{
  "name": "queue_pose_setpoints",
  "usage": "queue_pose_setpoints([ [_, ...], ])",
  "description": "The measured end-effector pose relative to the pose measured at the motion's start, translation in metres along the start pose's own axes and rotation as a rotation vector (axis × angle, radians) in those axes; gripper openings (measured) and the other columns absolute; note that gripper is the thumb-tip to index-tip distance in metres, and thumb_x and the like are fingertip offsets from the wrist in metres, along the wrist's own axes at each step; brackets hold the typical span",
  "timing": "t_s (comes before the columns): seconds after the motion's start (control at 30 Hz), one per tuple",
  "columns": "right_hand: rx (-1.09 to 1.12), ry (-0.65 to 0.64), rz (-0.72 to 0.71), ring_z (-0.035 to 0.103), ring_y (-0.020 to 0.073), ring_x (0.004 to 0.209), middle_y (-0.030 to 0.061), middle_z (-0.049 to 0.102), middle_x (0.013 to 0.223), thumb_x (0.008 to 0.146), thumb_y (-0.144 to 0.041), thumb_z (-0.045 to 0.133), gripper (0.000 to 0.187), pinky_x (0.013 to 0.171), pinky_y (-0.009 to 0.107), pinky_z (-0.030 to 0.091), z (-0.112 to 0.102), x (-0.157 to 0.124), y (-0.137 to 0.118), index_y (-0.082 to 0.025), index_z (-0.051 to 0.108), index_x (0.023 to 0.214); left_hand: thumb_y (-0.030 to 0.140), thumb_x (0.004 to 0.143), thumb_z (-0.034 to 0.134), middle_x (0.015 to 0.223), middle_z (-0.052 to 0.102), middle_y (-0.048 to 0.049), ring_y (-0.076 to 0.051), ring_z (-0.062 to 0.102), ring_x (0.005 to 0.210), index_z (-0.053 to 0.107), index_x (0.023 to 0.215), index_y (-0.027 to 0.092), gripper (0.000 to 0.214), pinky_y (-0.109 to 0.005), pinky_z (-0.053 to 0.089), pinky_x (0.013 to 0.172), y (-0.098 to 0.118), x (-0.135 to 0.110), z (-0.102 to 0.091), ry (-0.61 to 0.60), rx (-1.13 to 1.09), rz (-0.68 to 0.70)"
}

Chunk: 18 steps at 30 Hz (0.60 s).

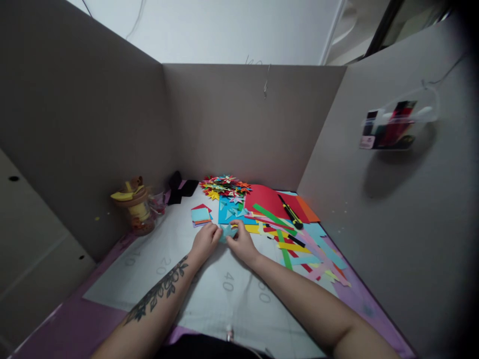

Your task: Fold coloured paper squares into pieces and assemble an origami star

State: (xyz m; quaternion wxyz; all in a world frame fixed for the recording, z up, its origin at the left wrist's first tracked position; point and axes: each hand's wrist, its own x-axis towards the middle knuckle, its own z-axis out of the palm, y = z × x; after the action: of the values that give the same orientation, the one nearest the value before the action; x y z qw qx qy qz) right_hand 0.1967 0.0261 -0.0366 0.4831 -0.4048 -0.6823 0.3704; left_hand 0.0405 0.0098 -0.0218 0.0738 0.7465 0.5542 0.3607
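Between my two hands is a light blue folded paper piece, pinched from both sides. My left hand grips its left edge with curled fingers. On the other side, the thumb and fingers of my right hand close on its right edge. Just beyond lie several similar light blue folded pieces on a blue sheet. A small stack of square papers, light blue on top, sits left of them. Behind is a heap of colourful folded paper stars.
Red sheets lie at the back right with a black and yellow utility knife on them. Coloured paper strips are scattered on the right. A yellow-lidded cup stands at the left wall. A clear container hangs on the right wall.
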Motion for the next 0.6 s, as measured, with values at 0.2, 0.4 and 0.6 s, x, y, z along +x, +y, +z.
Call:
queue_pose_setpoints([
  [0.2, 0.205, -0.043, 0.116, 0.047, 0.0103, 0.051, -0.0084, 0.048, 0.063, 0.066, -0.019, 0.057, 0.041, 0.049, 0.02, 0.037, 0.0011, 0.0046, 0.0047, -0.022, 0.039, 0.103, 0.035, 0.079, 0.054, 0.065, 0.05, 0.0009, -0.014, 0.049, 0.064, 0.046, 0.063, 0.019, 0.024, -0.025, 0.036, 0.059, -0.0066, 0.0023, 0.0046, 0.111, -0.326, -0.15],
  [0.4, 0.219, -0.061, 0.096, 0.047, 0.0101, 0.052, -0.0086, 0.048, 0.063, 0.066, -0.019, 0.058, 0.041, 0.049, 0.02, 0.037, 0.0015, 0.0023, 0.0027, -0.022, 0.04, 0.103, 0.028, 0.068, 0.065, 0.067, 0.057, 0.0046, -0.01, 0.054, 0.058, 0.042, 0.084, 0.02, 0.029, -0.02, 0.039, 0.055, -0.0005, 0.0028, 0.0089, 0.046, -0.832, -0.292],
  [0.6, 0.198, -0.083, 0.073, 0.049, 0.0104, 0.055, -0.0073, 0.05, 0.068, 0.066, -0.018, 0.057, 0.04, 0.051, 0.021, 0.039, 0.0028, -0.0004, -0.0024, -0.021, 0.041, 0.103, 0.029, 0.07, 0.063, 0.056, 0.05, 0.009, -0.007, 0.046, 0.047, 0.042, 0.083, 0.02, 0.027, -0.017, 0.032, 0.048, 0.0023, 0.001, 0.0092, 0.073, -0.836, -0.298],
])
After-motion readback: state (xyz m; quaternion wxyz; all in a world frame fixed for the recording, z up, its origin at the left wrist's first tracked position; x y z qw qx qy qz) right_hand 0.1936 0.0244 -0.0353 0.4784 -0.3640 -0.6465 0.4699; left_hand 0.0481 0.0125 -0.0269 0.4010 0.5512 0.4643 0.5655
